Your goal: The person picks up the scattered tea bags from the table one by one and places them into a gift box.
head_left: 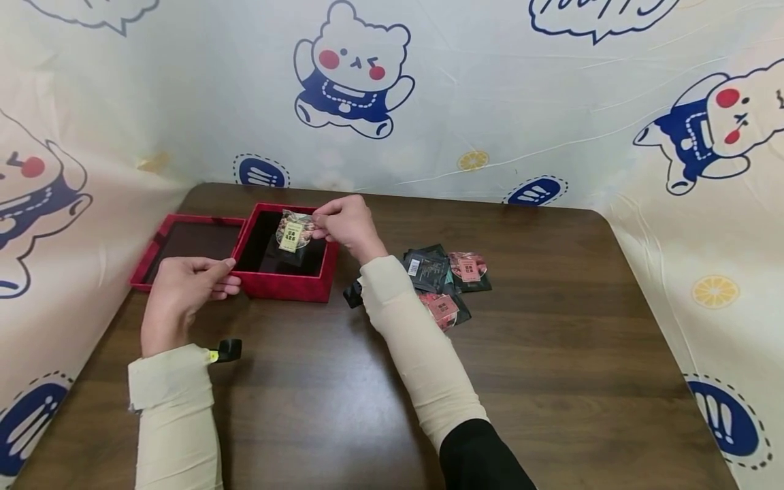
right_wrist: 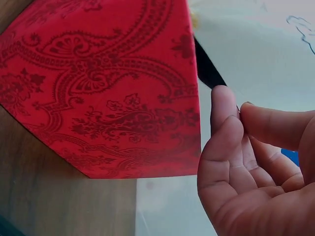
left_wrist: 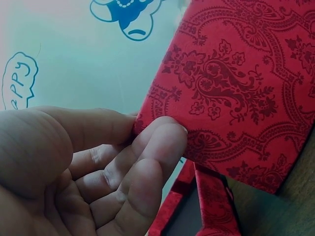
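Observation:
A small dark sachet with a food picture and a yellow label is pinched between the thumb and fingers of my right hand, over the open red box. From the right wrist, the sachet's dark edge shows past the box's patterned side. My left hand grips the box at its near left corner, thumb on one side and fingertips against the brocade-like wall. The box's inside is black, and part of it is hidden behind the sachet.
The red-rimmed lid lies with its dark inside up, left of the box. Several dark sachets, some with pink labels, lie in a loose pile right of the box, partly behind my right sleeve. A patterned cloth surrounds the wooden table.

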A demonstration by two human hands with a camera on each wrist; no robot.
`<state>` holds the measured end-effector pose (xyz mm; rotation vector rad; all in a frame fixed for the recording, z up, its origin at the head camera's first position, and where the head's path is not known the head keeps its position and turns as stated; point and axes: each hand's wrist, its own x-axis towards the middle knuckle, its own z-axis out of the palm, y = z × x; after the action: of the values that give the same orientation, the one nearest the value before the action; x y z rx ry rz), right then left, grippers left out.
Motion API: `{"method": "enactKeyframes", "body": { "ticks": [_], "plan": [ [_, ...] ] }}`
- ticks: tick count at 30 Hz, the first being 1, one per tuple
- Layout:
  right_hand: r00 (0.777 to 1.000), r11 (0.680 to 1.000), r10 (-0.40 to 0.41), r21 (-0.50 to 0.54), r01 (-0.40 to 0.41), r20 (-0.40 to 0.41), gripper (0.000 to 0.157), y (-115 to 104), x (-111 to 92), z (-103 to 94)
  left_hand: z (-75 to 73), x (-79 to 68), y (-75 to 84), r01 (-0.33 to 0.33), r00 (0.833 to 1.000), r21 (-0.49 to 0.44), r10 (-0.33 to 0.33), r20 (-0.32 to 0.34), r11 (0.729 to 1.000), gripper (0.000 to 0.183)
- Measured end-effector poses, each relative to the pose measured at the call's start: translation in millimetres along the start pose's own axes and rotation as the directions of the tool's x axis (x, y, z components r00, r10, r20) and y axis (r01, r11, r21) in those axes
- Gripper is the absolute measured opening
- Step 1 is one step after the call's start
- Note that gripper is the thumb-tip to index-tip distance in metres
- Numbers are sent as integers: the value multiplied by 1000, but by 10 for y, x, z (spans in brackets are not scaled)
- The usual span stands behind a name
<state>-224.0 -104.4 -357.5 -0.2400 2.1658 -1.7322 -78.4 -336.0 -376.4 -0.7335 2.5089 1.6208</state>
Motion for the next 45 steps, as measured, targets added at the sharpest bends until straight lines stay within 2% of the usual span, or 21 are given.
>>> {"method": "enactKeyframes", "body": {
  "ticks": [4,7,10,14,16,19,23,26,31,35,38,41,45],
  "plan": [
    [999,990,-31,-135,29,-11,8,-69,15,95,-4,-9,5,-9,1000,-5,9,-5,1000,56],
    [998,960,-69,-271,68,7,9,-122,21,178,-5,-18,10,-20,1000,-2,20,-9,1000,55],
    [995,891,-97,-443,97,24,17,-158,32,264,-2,-31,15,-37,999,10,37,-9,999,54],
    [997,792,-69,-605,80,42,33,-181,60,373,10,-44,16,-46,999,11,46,-5,999,52],
    [998,762,-46,-644,67,48,36,-187,74,423,14,-47,12,-46,999,7,46,-5,999,51],
    [998,743,-23,-667,57,59,39,-194,88,482,9,-49,5,-50,999,10,50,-9,999,50],
    [998,697,-46,-714,65,46,40,-200,92,522,1,-43,6,-55,998,11,55,-9,998,51],
    [997,662,-64,-746,69,35,35,-195,96,520,12,-40,23,-51,999,10,51,-10,999,52],
    [995,620,-91,-780,83,34,30,-197,108,517,16,-56,39,-45,999,20,46,-11,999,52],
    [992,592,-126,-801,90,18,27,-217,102,493,12,-62,46,-45,999,32,45,-10,998,53],
    [990,585,-143,-805,95,13,23,-245,80,439,14,-57,50,-32,999,37,32,-11,999,53],
    [989,591,-150,-801,95,7,23,-278,54,342,26,-52,45,-19,1000,45,20,-12,999,52],
    [988,629,-152,-771,99,3,24,-317,29,159,31,-49,29,-23,1000,55,23,-17,998,52]
  ]
}}
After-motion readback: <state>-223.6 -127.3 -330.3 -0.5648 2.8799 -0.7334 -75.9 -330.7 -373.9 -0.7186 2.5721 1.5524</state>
